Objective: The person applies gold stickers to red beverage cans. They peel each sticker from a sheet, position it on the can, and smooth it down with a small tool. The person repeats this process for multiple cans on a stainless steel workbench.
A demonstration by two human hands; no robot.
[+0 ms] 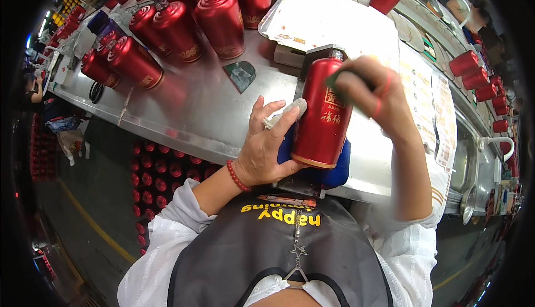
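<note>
A glossy red bottle with gold markings and a bare glass neck leans back in front of me, its base over a blue cloth. My left hand holds it from the left, the thumb by the base and a white-wrapped fingertip against its side; the other fingers stick out. Blurred by motion, my right hand is closed on a small dark green piece at the bottle's upper front. Its exact kind is hard to make out. Behind the bottle stands a dark angular support.
Several red bottles stand at the back left of the metal table. A dark flat piece lies between them and my left hand. White printed sheets cover the back right. More red bottles fill the space below the table edge.
</note>
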